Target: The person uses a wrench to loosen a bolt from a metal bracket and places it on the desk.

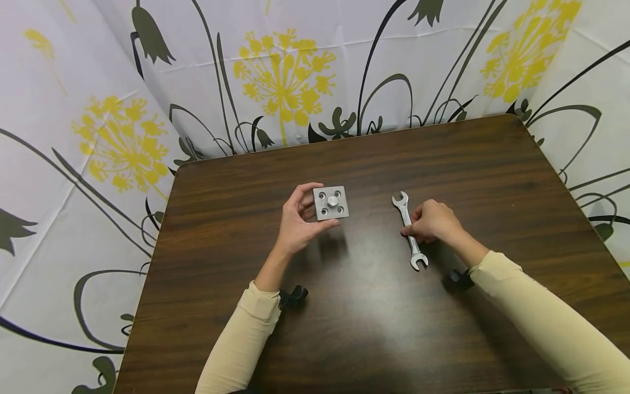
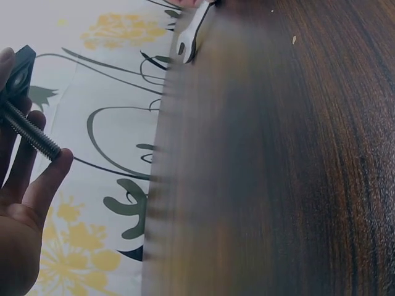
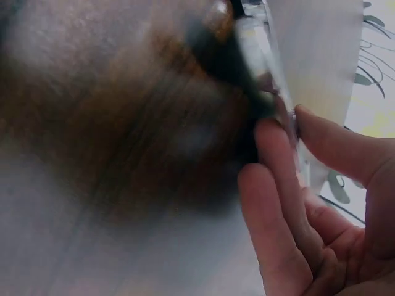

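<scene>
My left hand [image 1: 297, 221] grips a square grey metal plate [image 1: 321, 203] by its edges, raised over the table with its face toward the head camera. A hex-head bolt [image 1: 333, 202] sits in the plate's middle, among holes near the corners. In the left wrist view the bolt's threaded shank [image 2: 32, 132] sticks out behind the plate, a fingertip right at its end. On the right, my right hand [image 1: 435, 221] pinches a double open-ended wrench [image 1: 406, 217] at mid-handle between thumb and fingers. The right wrist view shows the wrench only blurred and edge-on.
A dark wood-grain table [image 1: 221, 219] lies under both hands. Behind and beside it hangs a white curtain [image 1: 197, 87] with yellow and grey plant prints. Each wrist wears a small black camera mount, such as the left mount [image 1: 293, 297].
</scene>
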Tool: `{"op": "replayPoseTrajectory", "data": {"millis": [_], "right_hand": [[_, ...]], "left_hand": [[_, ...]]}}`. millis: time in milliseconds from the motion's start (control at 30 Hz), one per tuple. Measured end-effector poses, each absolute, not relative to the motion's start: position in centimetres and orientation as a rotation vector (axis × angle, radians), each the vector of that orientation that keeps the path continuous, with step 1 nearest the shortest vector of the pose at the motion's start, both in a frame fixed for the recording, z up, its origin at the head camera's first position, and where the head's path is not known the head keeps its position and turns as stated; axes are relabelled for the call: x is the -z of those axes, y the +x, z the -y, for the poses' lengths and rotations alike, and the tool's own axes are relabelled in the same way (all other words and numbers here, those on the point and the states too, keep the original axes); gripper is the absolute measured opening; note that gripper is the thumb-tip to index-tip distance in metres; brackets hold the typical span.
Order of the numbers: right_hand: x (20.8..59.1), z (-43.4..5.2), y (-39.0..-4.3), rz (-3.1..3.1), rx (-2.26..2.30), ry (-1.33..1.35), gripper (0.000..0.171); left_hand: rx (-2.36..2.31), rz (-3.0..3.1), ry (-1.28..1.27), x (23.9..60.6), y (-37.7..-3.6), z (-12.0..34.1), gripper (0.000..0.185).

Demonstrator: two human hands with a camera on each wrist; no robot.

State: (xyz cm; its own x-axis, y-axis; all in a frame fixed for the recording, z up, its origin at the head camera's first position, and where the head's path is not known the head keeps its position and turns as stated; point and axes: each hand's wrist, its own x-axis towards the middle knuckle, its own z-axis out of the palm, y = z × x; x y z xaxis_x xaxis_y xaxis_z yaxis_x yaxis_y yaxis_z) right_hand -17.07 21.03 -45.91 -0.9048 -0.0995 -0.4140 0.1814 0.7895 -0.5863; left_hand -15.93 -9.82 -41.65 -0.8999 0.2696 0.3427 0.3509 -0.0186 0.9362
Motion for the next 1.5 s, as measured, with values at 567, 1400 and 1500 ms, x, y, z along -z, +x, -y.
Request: {"op": "replayPoseTrajectory", "data": {"millis": [567,1400,1500], "right_hand": [[45.0,-20.3,-16.6,-2.672,0.696,0.040,0.026],[35.9,-10.4,-15.6,-2.966,1.180,-0.755,0.018],[36.0,-10.1,-15.9,-2.997,1.104,-0.786,0.018]], "left_hand": [[2.086,2.167,-0.678,41.6,-15.7,9.9,0.072],[2.069,2.171,-0.784,41.6,-15.6,9.5,0.069],[2.065,2.171,-0.793,41.5,-15.6,9.4,0.069]]}}
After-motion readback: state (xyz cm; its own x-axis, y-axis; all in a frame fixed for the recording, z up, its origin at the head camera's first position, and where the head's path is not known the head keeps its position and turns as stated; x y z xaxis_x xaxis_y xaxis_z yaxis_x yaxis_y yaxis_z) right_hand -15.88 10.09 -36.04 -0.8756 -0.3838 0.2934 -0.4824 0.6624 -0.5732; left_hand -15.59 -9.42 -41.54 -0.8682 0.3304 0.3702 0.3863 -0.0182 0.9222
